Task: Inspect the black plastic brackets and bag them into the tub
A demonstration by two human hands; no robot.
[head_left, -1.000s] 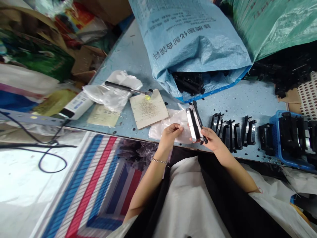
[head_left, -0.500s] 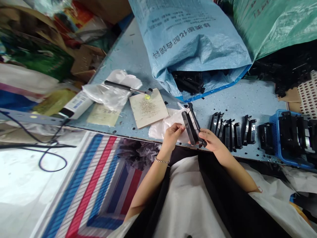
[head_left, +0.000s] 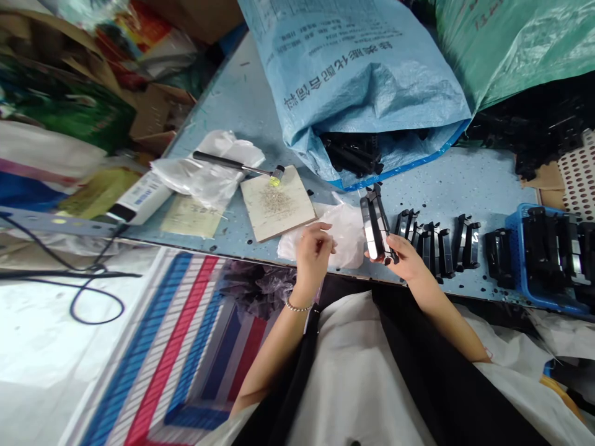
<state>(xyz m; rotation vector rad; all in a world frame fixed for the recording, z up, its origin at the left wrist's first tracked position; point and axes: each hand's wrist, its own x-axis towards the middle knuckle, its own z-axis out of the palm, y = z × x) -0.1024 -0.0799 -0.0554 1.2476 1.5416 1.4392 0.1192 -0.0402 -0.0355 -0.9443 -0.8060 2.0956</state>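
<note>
My right hand (head_left: 403,257) grips the lower end of a black plastic part (head_left: 377,226), long and two-barred, with bright reflections along its face. It is held up at the table's front edge. To its left, my left hand (head_left: 316,251) is closed with its fingers curled in, apart from the part; whatever they hold, if anything, is hidden. A narrow pale strip (head_left: 320,288) shows just below that hand. Crumpled white plastic film (head_left: 346,238) lies on the table between my hands. Several similar black parts (head_left: 439,248) stand in a row right of my right hand.
A small hammer (head_left: 232,163) rests across a plastic bag and a wooden board (head_left: 279,204). Behind stands a blue woven sack (head_left: 372,93) with black parts in its mouth. At right is a blue basket (head_left: 523,266) of black parts. A striped bag (head_left: 186,347) lies below the table edge.
My left hand has come away from the black part and moved slightly left, fingers curled. My right hand has shifted slightly right and turned the part, whose face now shines.
</note>
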